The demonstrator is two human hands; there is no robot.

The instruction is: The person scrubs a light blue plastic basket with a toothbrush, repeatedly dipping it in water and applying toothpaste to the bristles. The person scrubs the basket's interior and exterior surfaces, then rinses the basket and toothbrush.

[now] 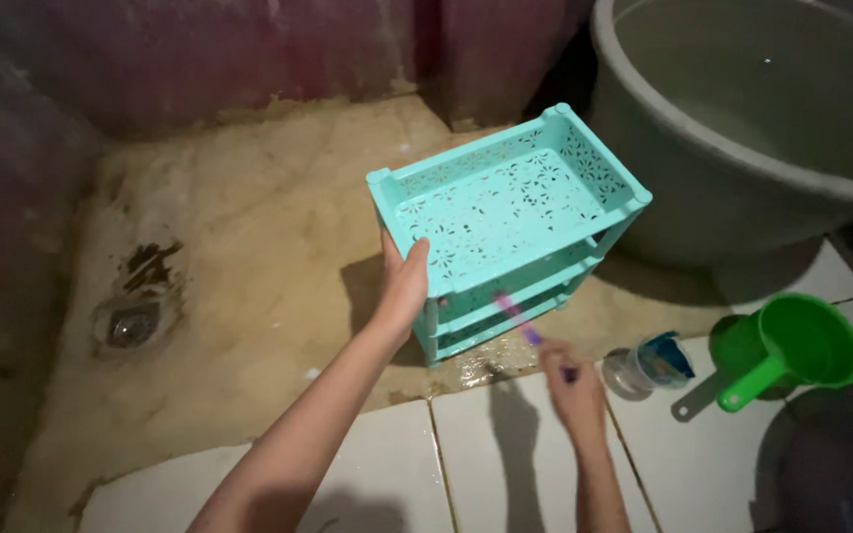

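Between both hands: teal plastic rack (510, 202), tiered, perforated trays, tilted, lower corner near the wet floor (249, 266). Left hand (402, 286) clamped on rack's near-left corner post, thumb on top tray rim, fingers wrapped behind. Right hand (573, 387) closed around pink-purple toothbrush (517, 318), blurred; brush head up against rack's lower tier front edge. Just right of right hand: small clear cup (634, 370) with blue packet inside, standing on white tile (505, 464). Further right: green scoop (792, 345) with handle pointing back toward right hand. Beyond rack, upper right: large grey basin (742, 197) holding water. Far right of right hand, bottom corner: dark grey bucket rim (841, 464), only partly in view. Far left of left hand: round floor drain (132, 324) in stained concrete. Behind everything: dark red wall (249, 49).
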